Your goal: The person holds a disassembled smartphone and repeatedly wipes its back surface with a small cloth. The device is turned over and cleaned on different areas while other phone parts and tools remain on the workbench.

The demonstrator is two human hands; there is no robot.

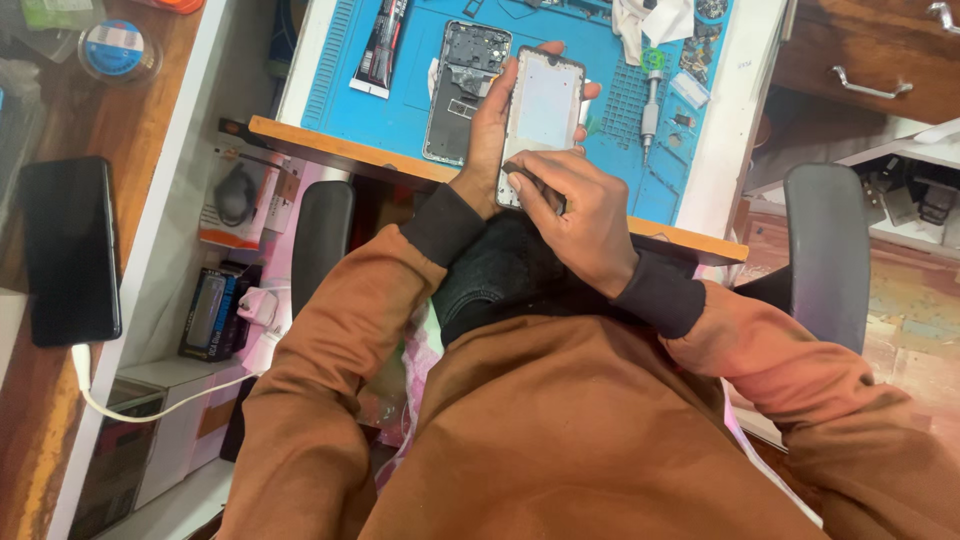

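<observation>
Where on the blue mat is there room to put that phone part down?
The blue mat is bare between the flat dark packet and the opened phone body. Another bare strip runs along the front edge below the screwdriver. The back right corner, with white cloth and small parts, is crowded.

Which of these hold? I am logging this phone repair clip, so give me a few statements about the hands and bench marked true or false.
1. The left hand holds the pale phone panel upright. True.
2. The right hand rests on the screwdriver. False: it works at the panel's lower edge; the screwdriver lies untouched on the blue mat.
3. An opened phone body lies on the mat. True.
4. The black phone lies on the blue mat. False: it lies on the wooden surface at left.
</observation>
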